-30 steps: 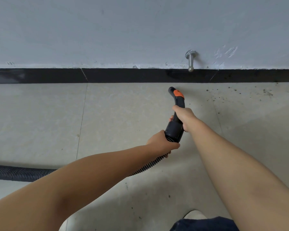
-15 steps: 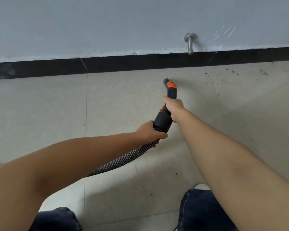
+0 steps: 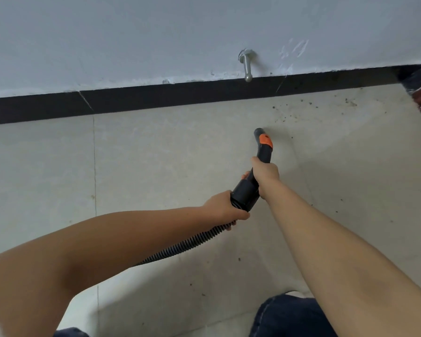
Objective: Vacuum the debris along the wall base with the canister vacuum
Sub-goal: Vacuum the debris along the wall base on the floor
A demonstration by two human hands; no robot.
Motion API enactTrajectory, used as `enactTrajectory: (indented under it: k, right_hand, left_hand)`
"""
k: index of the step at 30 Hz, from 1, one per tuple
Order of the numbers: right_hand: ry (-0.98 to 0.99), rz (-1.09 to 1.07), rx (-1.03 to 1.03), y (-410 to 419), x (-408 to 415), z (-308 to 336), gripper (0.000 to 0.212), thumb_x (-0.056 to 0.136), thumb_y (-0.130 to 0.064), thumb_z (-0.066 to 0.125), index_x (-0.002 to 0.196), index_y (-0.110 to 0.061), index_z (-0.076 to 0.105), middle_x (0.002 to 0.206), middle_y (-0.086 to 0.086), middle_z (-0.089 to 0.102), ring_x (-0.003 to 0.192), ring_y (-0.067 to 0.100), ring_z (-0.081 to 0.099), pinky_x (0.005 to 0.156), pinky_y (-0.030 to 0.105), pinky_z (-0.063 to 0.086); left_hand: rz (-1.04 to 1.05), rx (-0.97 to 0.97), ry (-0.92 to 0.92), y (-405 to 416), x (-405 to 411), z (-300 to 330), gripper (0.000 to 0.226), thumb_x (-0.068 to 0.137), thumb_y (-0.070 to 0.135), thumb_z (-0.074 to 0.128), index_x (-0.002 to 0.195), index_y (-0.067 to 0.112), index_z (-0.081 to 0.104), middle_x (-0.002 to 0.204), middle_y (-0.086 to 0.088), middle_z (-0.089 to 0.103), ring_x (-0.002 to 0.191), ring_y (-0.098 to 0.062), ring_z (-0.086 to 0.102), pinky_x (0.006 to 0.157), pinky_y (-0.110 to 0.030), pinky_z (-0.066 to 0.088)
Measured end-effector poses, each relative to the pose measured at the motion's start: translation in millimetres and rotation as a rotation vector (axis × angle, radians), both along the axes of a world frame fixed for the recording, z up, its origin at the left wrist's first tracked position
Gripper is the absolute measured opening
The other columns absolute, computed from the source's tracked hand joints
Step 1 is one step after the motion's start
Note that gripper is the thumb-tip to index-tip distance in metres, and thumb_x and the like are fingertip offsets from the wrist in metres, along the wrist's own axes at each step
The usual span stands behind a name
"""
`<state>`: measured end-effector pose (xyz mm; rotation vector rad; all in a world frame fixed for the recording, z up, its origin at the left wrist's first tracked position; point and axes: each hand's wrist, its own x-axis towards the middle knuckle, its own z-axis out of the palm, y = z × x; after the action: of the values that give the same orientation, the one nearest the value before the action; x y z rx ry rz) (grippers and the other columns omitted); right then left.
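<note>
The right hand (image 3: 265,173) is clamped on the vacuum handle (image 3: 263,152), the left hand (image 3: 225,207) around its hose (image 3: 192,242) at 7 o'clock; the nozzle tip meets the floor (image 3: 168,154), debris (image 3: 321,105) at 1 o'clock by the baseboard (image 3: 156,96)

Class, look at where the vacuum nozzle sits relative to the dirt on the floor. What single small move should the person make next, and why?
Probably ease the nozzle forward and to the right. The debris lies scattered by the black baseboard, beyond and right of the tip, which sits on cleaner tile. The right hand grips the handle and the left hand the hose, so a short push should do.
</note>
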<state>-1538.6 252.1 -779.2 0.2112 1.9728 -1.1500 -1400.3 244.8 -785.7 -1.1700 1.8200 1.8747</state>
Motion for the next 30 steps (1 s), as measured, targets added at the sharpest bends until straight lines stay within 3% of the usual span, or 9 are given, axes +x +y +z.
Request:
enactTrajectory:
  k: [5, 10, 14, 18, 21, 24, 30]
  right_hand:
    - [-0.065, 0.078, 0.004, -15, -7, 7, 0.018, 0.091, -0.018, 0.054, 0.104, -0.007, 0.048, 0.066, 0.007, 0.055, 0.049, 0.019, 0.055, 0.05, 0.026, 0.049]
    - [-0.097, -0.063, -0.005, 2, -14, 7, 0.022, 0.09, -0.02, 0.054, 0.107, -0.007, 0.05, 0.066, 0.007, 0.056, 0.046, 0.018, 0.056, 0.047, 0.025, 0.048]
    - [-0.08, -0.119, 0.016, 7, -24, 1, 0.03, 0.09, -0.024, 0.054, 0.114, -0.008, 0.053, 0.068, 0.006, 0.06, 0.04, 0.016, 0.057, 0.052, 0.027, 0.051]
    - [-0.06, -0.016, 0.032, -9, -42, 1, 0.028, 0.09, -0.023, 0.053, 0.113, -0.006, 0.053, 0.066, 0.005, 0.06, 0.045, 0.018, 0.058, 0.06, 0.03, 0.054]
    - [-0.086, 0.118, 0.063, -11, -56, 10, 0.023, 0.093, -0.024, 0.052, 0.109, -0.008, 0.047, 0.071, 0.007, 0.062, 0.056, 0.02, 0.063, 0.07, 0.032, 0.056]
    - [-0.119, 0.225, 0.132, -8, -69, 16, 0.036, 0.092, -0.026, 0.054, 0.122, -0.006, 0.046, 0.1, 0.012, 0.066, 0.086, 0.027, 0.068, 0.084, 0.041, 0.056]
    - [-0.26, 0.333, 0.052, -29, -68, 43, 0.043, 0.095, -0.026, 0.057, 0.129, -0.005, 0.041, 0.097, 0.013, 0.06, 0.078, 0.028, 0.063, 0.06, 0.042, 0.051]
  left_hand:
    - [0.08, -0.019, -0.024, -2, -7, 9, 0.034, 0.079, 0.023, 0.07, 0.104, 0.015, 0.049, 0.074, -0.005, 0.061, 0.062, -0.02, 0.06, 0.065, -0.032, 0.056]
    - [-0.042, -0.013, -0.049, -7, -14, 19, 0.032, 0.08, 0.019, 0.071, 0.105, 0.014, 0.052, 0.074, -0.004, 0.061, 0.059, -0.015, 0.06, 0.055, -0.024, 0.053]
    - [-0.12, 0.002, -0.067, -14, -24, 19, 0.036, 0.08, 0.017, 0.07, 0.111, 0.01, 0.053, 0.075, -0.007, 0.061, 0.061, -0.017, 0.06, 0.059, -0.027, 0.054]
    - [-0.074, -0.031, -0.052, -19, -38, 17, 0.029, 0.081, 0.018, 0.07, 0.104, 0.013, 0.052, 0.071, -0.008, 0.062, 0.054, -0.018, 0.058, 0.053, -0.025, 0.052]
    - [-0.044, -0.044, -0.042, -16, -48, 23, 0.027, 0.082, 0.02, 0.07, 0.101, 0.016, 0.052, 0.07, -0.008, 0.062, 0.051, -0.017, 0.057, 0.051, -0.024, 0.051]
    - [-0.045, -0.001, -0.031, -10, -54, 31, 0.026, 0.083, 0.02, 0.07, 0.102, 0.015, 0.052, 0.071, -0.008, 0.061, 0.052, -0.018, 0.057, 0.052, -0.025, 0.052]
    - [0.044, 0.104, -0.006, -34, -44, 48, 0.029, 0.084, 0.021, 0.07, 0.104, 0.012, 0.051, 0.07, -0.008, 0.06, 0.051, -0.018, 0.056, 0.054, -0.027, 0.051]
